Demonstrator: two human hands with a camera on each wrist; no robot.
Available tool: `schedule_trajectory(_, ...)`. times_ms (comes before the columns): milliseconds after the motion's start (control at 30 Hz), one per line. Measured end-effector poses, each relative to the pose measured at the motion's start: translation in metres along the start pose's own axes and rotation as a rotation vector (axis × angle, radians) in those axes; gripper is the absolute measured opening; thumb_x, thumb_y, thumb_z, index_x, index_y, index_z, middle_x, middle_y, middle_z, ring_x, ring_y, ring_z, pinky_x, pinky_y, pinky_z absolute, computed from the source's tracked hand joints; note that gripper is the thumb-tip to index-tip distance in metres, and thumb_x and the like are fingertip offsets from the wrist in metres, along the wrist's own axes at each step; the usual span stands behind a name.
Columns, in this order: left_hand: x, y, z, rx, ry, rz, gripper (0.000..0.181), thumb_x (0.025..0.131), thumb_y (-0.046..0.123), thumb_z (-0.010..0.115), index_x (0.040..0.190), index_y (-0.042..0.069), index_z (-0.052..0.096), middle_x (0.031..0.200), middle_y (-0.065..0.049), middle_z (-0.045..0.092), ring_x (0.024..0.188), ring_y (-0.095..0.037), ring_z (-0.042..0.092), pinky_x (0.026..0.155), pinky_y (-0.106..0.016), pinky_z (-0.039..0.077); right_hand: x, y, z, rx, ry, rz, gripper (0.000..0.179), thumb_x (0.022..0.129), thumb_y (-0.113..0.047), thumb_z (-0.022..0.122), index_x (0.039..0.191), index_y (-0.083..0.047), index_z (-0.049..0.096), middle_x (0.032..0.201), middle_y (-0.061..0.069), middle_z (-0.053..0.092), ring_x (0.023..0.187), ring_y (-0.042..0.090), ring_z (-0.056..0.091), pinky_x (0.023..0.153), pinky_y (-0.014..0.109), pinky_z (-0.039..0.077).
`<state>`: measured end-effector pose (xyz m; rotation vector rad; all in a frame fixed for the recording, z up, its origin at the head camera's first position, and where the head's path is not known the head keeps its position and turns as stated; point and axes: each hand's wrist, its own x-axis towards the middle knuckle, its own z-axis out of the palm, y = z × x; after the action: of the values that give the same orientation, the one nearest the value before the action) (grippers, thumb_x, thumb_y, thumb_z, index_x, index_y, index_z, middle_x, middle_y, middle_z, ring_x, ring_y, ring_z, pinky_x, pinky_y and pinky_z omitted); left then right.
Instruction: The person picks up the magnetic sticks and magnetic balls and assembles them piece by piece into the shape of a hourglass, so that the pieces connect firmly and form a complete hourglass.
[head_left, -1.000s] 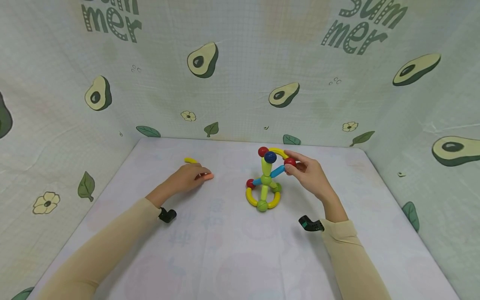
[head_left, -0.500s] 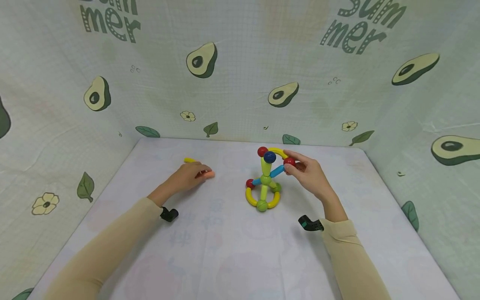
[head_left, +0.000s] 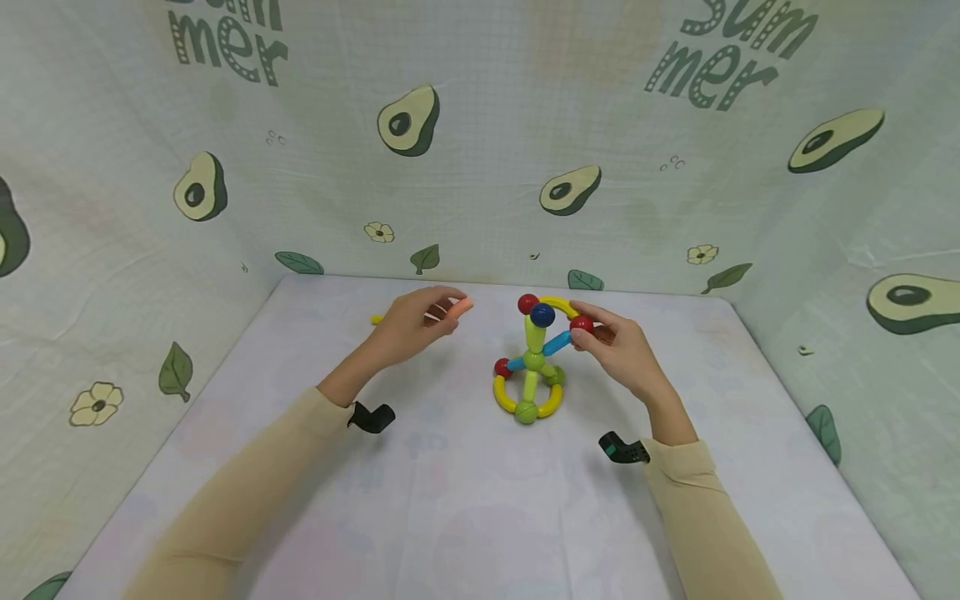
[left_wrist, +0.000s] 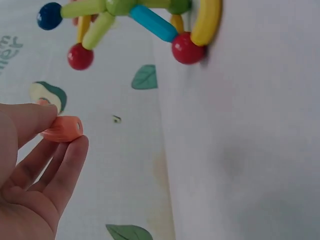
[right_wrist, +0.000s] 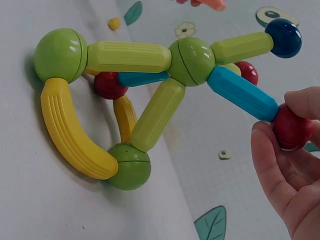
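Note:
My left hand [head_left: 414,327] is raised above the table, pinching an orange rod [left_wrist: 64,129] between thumb and fingertips; its near end points toward the built figure. To the right of it stands a figure of rods and balls [head_left: 533,362], with green balls, yellow curved rods at its base, and blue and light green rods. On its upper right, my right hand [head_left: 618,348] grips a red ball [right_wrist: 291,128] joined to a blue rod [right_wrist: 243,93]. A dark blue ball [right_wrist: 283,38] tops a light green rod. A gap separates the orange rod from the figure.
A yellow piece [head_left: 377,319] lies on the table behind my left hand, mostly hidden by it. The white table [head_left: 465,500] meets a cloth backdrop [head_left: 480,167] printed with avocados and leaves. Each wrist wears a black camera mount.
My left hand has lifted off the table with the orange rod and moved right, nearer the figure. My right hand stays on the red ball, and the figure has not moved.

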<state>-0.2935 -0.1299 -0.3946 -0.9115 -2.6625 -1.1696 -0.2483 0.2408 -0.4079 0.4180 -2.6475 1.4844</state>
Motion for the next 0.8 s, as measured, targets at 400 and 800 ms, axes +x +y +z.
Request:
schedule_trajectory(400, 0.037, 0.062, 0.020, -0.110, 0.102, 0.079, 0.051, 0.100, 0.025, 0.077, 0.148, 0.020, 0.060, 0.119, -0.002, 0.072, 0.103, -0.014, 0.074, 0.089, -0.031, 0.062, -0.001, 0.000, -0.001, -0.007, 0.001, 0.001, 0.054, 0.106, -0.032, 0.069, 0.157, -0.022, 0.054, 0.137, 0.013, 0.067, 0.105, 0.028, 0.072, 0.087, 0.015, 0.055)
schedule_trajectory(800, 0.066, 0.080, 0.042, -0.185, 0.167, 0.061, 0.054, 0.100, 0.023, 0.077, 0.150, 0.017, 0.056, 0.121, -0.005, 0.070, 0.104, -0.017, 0.072, 0.087, -0.030, 0.063, 0.000, 0.000, -0.001, -0.012, -0.003, 0.002, 0.055, 0.106, -0.034, 0.069, 0.157, -0.021, 0.054, 0.138, 0.014, 0.067, 0.105, 0.028, 0.073, 0.087, 0.016, 0.056)
